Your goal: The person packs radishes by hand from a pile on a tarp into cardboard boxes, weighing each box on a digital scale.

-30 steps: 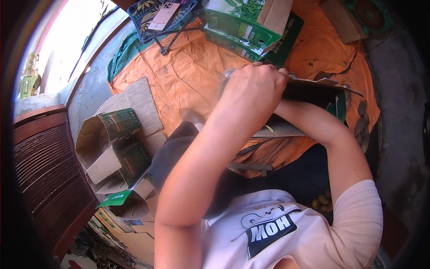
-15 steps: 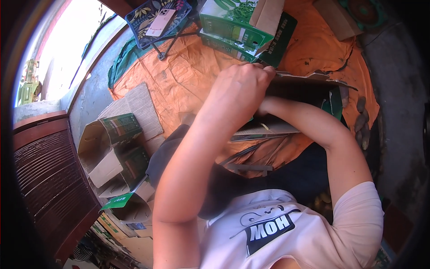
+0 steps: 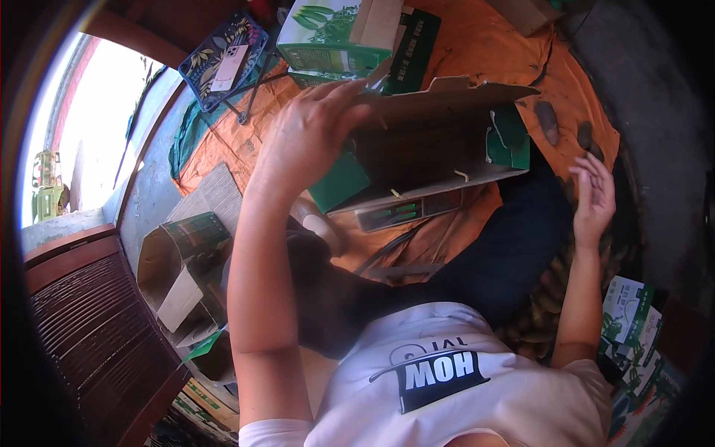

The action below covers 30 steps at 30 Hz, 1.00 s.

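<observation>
An open green cardboard box lies in front of me, its shadowed inside facing me and its end flaps spread. Short cord ends poke through its near edge. My left hand is raised by the box's far left corner, fingers stretched out and thumb apart; I cannot tell whether it touches the cardboard. To the right of the box, my right hand is open with nothing in it. Just beyond its fingertips lies a dark elongated tuber. Another brownish tuber rests nearer the box.
An orange sheet covers the ground. Green printed cartons stand behind the box. A pink phone lies on a patterned stool. Opened cartons sit at left, flattened printed cardboard at right. Several tubers are heaped beside my leg.
My hands were close together at the box's left part; now they are apart. The right has come out of the box and swung right towards the tubers. The left has shifted left.
</observation>
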Available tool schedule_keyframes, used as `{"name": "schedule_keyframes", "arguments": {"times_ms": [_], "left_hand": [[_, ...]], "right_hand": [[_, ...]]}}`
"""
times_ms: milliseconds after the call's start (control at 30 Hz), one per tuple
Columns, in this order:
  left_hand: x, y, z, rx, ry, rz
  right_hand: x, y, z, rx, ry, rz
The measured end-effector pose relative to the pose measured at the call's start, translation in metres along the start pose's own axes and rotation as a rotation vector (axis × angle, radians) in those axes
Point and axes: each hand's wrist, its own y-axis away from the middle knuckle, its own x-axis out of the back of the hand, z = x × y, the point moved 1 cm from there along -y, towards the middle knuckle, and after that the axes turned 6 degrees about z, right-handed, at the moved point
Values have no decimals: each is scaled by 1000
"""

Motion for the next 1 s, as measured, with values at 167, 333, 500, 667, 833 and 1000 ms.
{"name": "schedule_keyframes", "arguments": {"times_ms": [167,333,500,667,833,1000], "left_hand": [[-2,-14,3,-13,-16,114],[-1,0,-7,139,-6,177],[-15,-1,-25,192,-118,182],[-21,-11,-19,197,-160,243],[-24,-20,-7,193,-178,282],[-22,-22,-7,188,-154,340]], "right_hand": [[181,160,250,-374,199,188],[135,277,245,-1045,-619,372],[140,277,245,-1083,-590,347],[142,300,246,-1129,-576,342],[138,316,255,-1157,-554,326],[124,324,264,-1175,-531,273]]}}
